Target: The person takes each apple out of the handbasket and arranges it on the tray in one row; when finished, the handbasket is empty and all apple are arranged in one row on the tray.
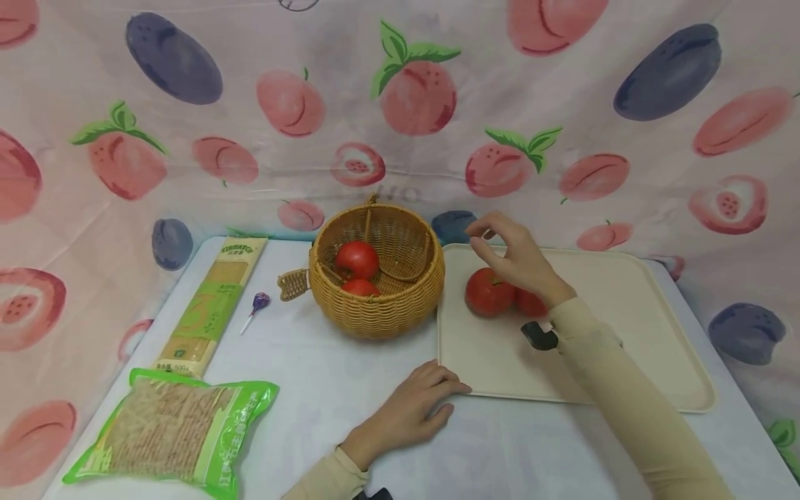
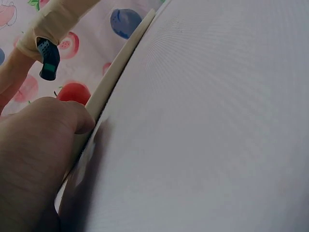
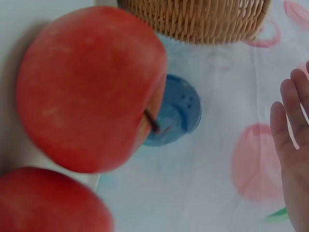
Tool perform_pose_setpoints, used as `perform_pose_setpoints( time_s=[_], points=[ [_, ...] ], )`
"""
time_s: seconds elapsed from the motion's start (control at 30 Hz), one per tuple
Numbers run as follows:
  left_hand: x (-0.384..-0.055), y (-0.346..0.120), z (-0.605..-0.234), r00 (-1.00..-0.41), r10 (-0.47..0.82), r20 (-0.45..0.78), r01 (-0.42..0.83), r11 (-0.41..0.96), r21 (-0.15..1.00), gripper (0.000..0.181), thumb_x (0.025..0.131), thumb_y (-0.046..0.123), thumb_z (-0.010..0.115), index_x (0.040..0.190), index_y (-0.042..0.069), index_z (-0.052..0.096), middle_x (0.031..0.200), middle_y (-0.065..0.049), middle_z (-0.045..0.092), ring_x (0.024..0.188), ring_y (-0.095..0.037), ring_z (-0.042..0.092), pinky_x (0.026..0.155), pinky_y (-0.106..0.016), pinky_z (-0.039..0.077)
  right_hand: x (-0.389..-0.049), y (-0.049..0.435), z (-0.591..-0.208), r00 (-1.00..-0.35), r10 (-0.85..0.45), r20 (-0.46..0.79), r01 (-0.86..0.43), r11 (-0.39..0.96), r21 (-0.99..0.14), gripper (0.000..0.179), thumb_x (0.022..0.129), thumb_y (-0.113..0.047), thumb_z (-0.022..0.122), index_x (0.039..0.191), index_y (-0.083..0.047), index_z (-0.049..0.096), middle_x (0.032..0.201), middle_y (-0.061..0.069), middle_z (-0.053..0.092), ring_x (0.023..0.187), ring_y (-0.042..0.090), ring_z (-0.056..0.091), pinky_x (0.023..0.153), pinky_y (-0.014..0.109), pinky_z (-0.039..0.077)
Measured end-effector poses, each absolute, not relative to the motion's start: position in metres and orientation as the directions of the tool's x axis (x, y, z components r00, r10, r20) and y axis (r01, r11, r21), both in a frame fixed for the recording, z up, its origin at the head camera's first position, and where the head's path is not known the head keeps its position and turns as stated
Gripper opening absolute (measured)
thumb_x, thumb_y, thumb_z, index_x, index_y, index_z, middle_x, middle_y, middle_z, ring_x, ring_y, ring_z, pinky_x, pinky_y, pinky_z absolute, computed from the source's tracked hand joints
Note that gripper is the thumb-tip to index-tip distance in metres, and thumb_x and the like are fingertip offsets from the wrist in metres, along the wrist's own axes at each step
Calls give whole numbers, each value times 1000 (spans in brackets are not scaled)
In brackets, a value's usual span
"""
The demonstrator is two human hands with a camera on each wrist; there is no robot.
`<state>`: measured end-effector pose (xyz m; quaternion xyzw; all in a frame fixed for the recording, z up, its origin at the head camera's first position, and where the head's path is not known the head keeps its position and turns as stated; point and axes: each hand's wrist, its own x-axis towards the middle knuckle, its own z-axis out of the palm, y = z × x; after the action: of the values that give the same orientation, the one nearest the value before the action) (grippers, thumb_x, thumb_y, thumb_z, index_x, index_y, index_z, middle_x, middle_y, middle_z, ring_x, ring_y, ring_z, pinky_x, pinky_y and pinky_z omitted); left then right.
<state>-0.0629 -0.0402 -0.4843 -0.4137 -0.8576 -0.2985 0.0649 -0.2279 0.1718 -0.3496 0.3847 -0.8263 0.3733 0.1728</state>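
My right hand point(image 1: 520, 255) is raised over two red apples on the cream tray point(image 1: 484, 364), its fingers loosely bent and nothing between them. One apple point(image 1: 485, 294) shows almost whole; the other apple point(image 1: 530, 303) is partly hidden by the hand. In the right wrist view, the nearer apple point(image 3: 91, 92) fills much of the left side, away from the fingers point(image 3: 291, 111). My left hand point(image 1: 409, 410) rests at the tray's front left corner, holding nothing. Left of the tray, a wicker basket point(image 1: 375, 321) contains a red apple point(image 1: 357, 260) and another apple point(image 1: 360, 287) half hidden by its rim.
A long noodle package point(image 1: 209, 305) lies on the left of the white table, with a lollipop point(image 1: 260, 301) beside it. Nearer the front is a green-edged bag point(image 1: 169, 430). A fruit-print cloth point(image 1: 412, 167) hangs behind the table.
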Motion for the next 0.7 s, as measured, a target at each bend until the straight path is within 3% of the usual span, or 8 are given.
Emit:
perform_pose_setpoints(
  time_s=[0.2,0.53,0.7],
  points=[
    [-63,-40,-485,-654,669,354,743,480,466,33,90,15,58,121,24,59,113,9,56,115,-9,50,115,-37,29,-234,160,-351,-624,-550,555,-779,384,-496,20,86,-5,65,105,-10,63,101,5,64,93,14,56,82,34,47],
    [-64,-40,-488,-655,665,360,743,479,467,33,90,15,58,122,24,59,113,10,56,114,-8,50,115,-37,29,-230,128,-347,-558,-654,511,-808,285,-516,15,88,-5,63,103,-6,62,100,6,63,92,12,56,82,31,50],
    [-63,-40,-487,-651,667,364,748,478,462,33,89,15,58,121,24,59,113,9,56,114,-9,50,115,-37,29,-229,116,-346,-521,-715,466,-827,287,-484,16,88,-6,63,103,-6,61,98,4,62,87,10,55,76,32,51]
  ],
)
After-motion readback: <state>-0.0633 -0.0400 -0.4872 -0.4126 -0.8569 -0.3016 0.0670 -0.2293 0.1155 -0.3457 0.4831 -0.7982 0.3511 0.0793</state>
